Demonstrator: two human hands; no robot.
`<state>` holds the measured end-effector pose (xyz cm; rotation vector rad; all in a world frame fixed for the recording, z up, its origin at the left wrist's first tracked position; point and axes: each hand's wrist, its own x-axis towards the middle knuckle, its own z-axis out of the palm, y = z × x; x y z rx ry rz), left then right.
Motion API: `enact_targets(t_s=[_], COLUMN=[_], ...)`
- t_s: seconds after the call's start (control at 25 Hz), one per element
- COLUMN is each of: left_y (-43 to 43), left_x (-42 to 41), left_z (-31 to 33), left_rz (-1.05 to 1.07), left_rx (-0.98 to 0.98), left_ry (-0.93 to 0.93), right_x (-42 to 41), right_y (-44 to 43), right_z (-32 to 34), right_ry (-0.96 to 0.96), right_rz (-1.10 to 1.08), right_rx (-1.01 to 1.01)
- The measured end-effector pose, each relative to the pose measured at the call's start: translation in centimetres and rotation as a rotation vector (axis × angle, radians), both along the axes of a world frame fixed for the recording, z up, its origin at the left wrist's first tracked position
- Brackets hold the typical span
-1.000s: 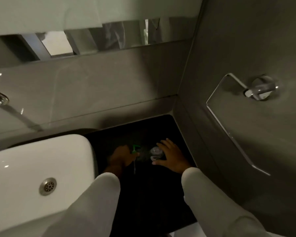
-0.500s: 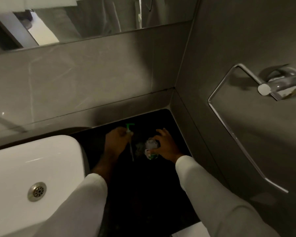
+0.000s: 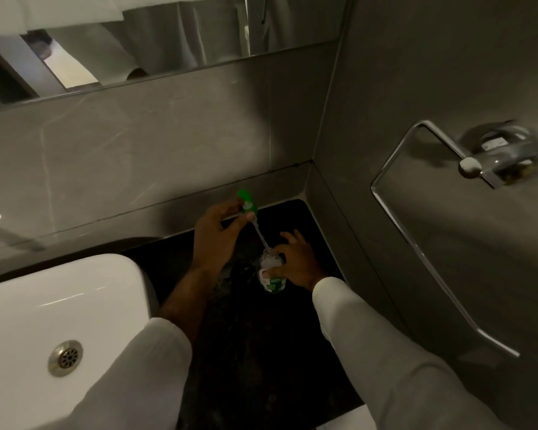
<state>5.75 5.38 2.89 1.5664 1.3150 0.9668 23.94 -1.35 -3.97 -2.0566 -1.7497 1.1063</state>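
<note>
A small clear bottle [image 3: 272, 279] with a green and white label stands on the black countertop [image 3: 261, 352] near the corner. My right hand [image 3: 295, 262] grips it round the top. My left hand [image 3: 215, 234] pinches a green pump head [image 3: 246, 201], lifted above the bottle. The pump's thin clear tube [image 3: 260, 235] slants down from the head, and its lower end reaches the bottle's mouth.
A white basin [image 3: 53, 321] with a metal drain [image 3: 65, 357] sits at the left. Grey tiled walls close the corner behind and to the right. A chrome towel ring [image 3: 432, 243] hangs on the right wall. A mirror [image 3: 156, 38] runs along the top.
My left hand has raised the green pump head up and away from the bottle, drawing the tube out. My right hand has stayed on the bottle.
</note>
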Motion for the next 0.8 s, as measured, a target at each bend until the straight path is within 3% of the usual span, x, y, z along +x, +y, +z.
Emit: enact_targets(t_s=[0.16,0.36,0.48,0.64,0.8], left_y=[-1.0,-2.5,-3.3,-3.7,-3.3], left_x=[0.4,0.4,0.8,1.5,1.2], left_z=[-1.7,-4.3,-5.4,-5.7,-6.2], left_rz=[-0.079,-0.362,-0.336,-0.215,-0.355], left_rx=[-0.012,-0.226,-0.121,-0.118,-0.282], left_ry=[0.158,0.239,0.308,0.237,0.126], right_x=[-0.1,-0.3,-0.4,-0.5,0.1], right_y=[0.0,-0.3,-0.4,-0.8,-0.9], right_z=[0.2,0.5,0.7,0.8,0.7], right_ry=[-0.019,-0.038,-0.046,-0.019,-0.043], right_rz=[0.020,0.016,0.021,-0.024,-0.025], right_rx=[0.011,0.046,0.040,0.055,0.036])
